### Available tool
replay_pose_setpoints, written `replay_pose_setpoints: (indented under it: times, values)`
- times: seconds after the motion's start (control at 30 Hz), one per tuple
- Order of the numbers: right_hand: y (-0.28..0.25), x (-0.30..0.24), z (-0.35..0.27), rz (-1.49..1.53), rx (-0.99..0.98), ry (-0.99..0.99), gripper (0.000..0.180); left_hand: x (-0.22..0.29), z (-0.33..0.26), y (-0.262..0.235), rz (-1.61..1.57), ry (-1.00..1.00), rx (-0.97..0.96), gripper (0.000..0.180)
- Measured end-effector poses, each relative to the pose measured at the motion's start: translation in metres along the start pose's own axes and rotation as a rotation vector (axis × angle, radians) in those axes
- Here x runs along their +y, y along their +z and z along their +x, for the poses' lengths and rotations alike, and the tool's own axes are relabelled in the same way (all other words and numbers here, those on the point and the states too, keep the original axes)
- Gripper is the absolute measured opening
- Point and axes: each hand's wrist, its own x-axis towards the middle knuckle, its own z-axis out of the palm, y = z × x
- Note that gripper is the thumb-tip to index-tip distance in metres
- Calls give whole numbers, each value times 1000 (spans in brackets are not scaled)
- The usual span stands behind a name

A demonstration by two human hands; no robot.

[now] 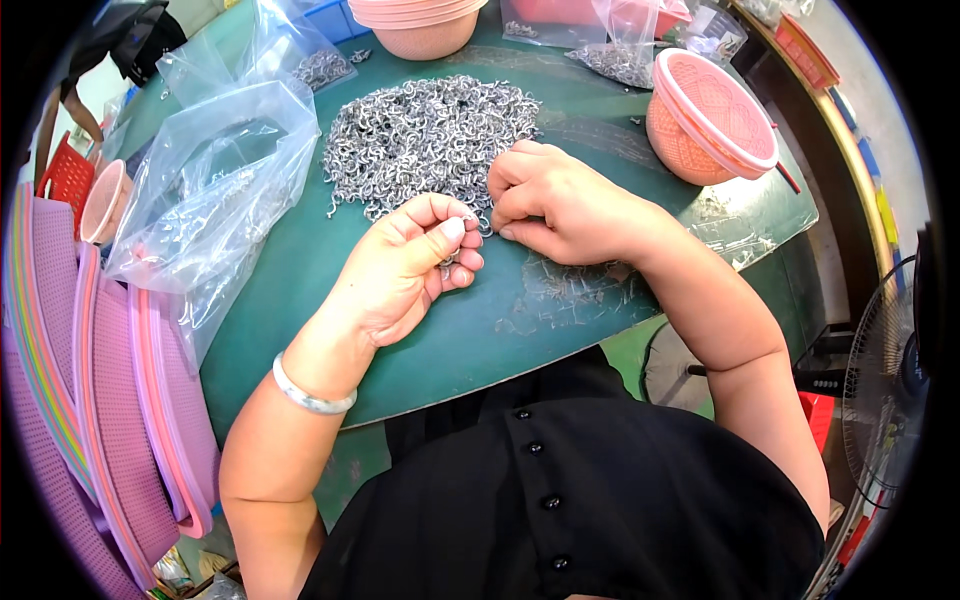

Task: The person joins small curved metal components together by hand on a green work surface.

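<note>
Green table (430,350) is bearing the heaped hooks (425,130); I'm seeing the left hand (400,255) pinching some, but can't tell whether the right hand (565,205) is gripping any. They're looking light, stiff, tangle-prone; I'm favouring mid-bend pinches.

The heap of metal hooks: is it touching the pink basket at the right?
Apart. The head view shows green tabletop between the heap of metal hooks and the pink basket.

Workshop, by its heaped metal pieces (430,140), scuffed green worktable (440,355) and stacked baskets (418,30).
</note>
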Motion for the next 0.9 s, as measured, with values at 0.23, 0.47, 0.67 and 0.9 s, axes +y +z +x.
replay_pose_setpoints:
  times: [0.23, 0.47, 0.67, 0.9]
  values:
    - [-4, 2, -1, 33, 29, 84, 6, 7, 1, -1, -29, 12, 32, 10]
    - [8, -2, 3, -4, 56, -30, 11, 10, 0, -5, -48, 53, 103, 10]
    - [10, -1, 5, -71, 41, -48, 12, 11, 0, -4, -41, 41, 143, 13]
    - [10, -4, 6, -90, 73, -30, 12, 10, 0, -3, -23, 36, 182, 10]
